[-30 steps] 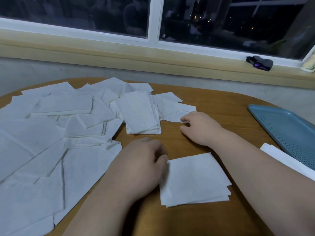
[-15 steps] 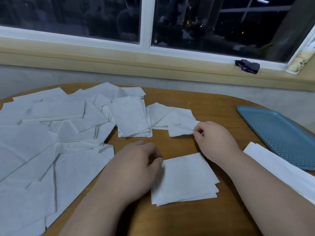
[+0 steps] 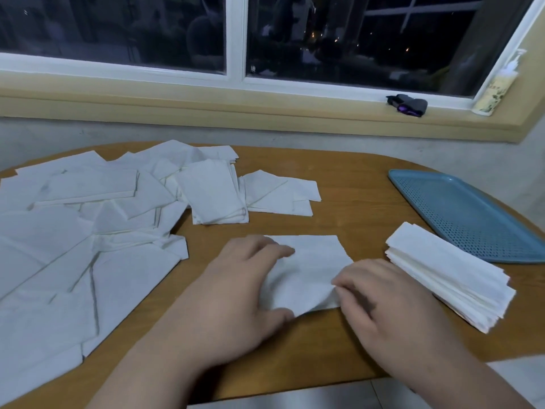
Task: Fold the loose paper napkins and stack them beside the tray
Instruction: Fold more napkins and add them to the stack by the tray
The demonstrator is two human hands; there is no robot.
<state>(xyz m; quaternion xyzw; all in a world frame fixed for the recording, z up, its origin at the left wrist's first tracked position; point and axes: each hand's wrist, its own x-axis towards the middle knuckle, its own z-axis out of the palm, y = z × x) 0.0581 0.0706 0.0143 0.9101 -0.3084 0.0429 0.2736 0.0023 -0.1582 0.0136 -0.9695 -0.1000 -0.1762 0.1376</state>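
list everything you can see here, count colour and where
loose napkins: many, white, table's left and back
napkin: one, white, front centre, under the hands
stack: one, white, folded, beside the tray's near edge
tray: one, blue, perforated, table's right
table: one, brown wood
dark object: one, black with purple, window sill
bottle: one, pale, sill's right end
window: one, white frame, behind the table
left hand: rests on the napkin's left side
right hand: pinches the napkin's right edge
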